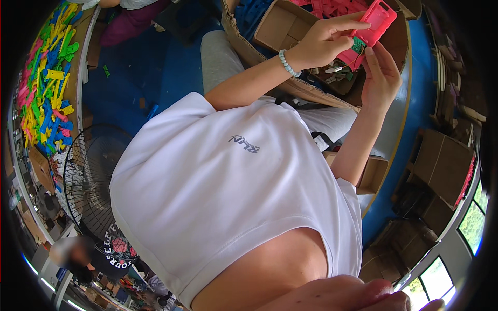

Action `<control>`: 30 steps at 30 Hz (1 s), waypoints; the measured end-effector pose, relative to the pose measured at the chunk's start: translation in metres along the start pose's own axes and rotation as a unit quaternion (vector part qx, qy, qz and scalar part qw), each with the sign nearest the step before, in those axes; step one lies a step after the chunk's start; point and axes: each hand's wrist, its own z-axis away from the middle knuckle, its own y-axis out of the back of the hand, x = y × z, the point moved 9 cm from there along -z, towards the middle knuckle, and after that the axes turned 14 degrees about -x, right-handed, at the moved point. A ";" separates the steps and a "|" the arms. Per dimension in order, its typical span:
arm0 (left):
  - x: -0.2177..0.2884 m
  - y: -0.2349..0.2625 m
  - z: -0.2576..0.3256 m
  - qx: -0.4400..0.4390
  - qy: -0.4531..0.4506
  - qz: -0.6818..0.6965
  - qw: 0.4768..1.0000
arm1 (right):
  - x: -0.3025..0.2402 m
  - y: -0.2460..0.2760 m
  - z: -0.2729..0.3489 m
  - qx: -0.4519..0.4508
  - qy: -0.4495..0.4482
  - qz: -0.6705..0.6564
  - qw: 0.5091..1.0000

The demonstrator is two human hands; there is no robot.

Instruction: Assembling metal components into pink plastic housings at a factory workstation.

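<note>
My left hand (324, 44), with a beaded bracelet at the wrist, pinches a pink-red plastic casing (380, 25) between thumb and fingers. A small green circuit board (358, 45) shows just under the casing, by my left thumb. Below the board is another pink-red plastic piece (353, 59), with thin wires near it. My right hand (382, 80) comes up from below, its fingertips and thumb closed at the lower edge of the casing and board. Fingers partly hide how these parts join. Both hands are above an open cardboard carton (311, 98).
Inside the carton are a smaller cardboard box (282, 26), a heap of pink-red plastic parts (337, 7) and small loose electronic pieces (340, 75). At left, a table holds colourful plastic parts (49, 88); a black fan (96, 181) stands nearby. Cartons (441, 163) line the right.
</note>
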 end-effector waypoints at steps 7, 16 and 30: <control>0.029 0.000 -0.006 -0.005 -0.031 -0.066 0.997 | -0.012 -0.007 0.000 0.000 0.002 0.037 0.999; 0.035 0.005 -0.005 0.026 -0.015 -0.018 0.999 | -0.034 -0.013 -0.001 -0.018 0.008 0.058 0.998; 0.048 -0.001 -0.009 0.019 -0.032 -0.051 0.998 | -0.038 -0.013 0.003 -0.006 0.016 0.060 0.998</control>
